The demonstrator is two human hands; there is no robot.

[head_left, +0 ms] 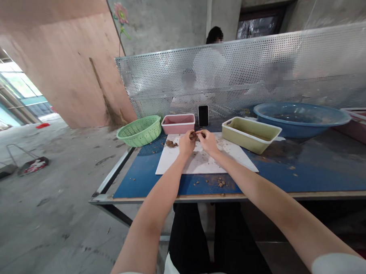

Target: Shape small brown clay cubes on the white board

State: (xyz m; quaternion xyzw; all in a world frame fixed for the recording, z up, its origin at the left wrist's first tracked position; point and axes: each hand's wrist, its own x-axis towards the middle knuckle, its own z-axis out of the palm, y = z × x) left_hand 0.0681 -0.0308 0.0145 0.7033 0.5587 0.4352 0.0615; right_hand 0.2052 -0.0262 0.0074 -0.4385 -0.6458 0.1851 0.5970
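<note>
Over a white board [199, 166], both hands meet close together at a brown, clay-like lump [193, 135]. My left hand [187, 143] is closed around the lump. Beside it, my right hand [208, 143] has its fingers pinched at the lump's right side, with a dark brown bit showing between them. Whether that bit is part of the same lump, I cannot tell. Another brown lump [170, 143] lies on the board to the left of my hands, and crumbs are scattered around.
A green basket [140, 132], pink tub [178, 129], upright phone [203, 116], olive tub [246, 140] and big blue basin [300, 126] line the blue table's back. Brown bits [221, 183] lie near its front edge. Behind a perforated metal screen [162, 73] are people.
</note>
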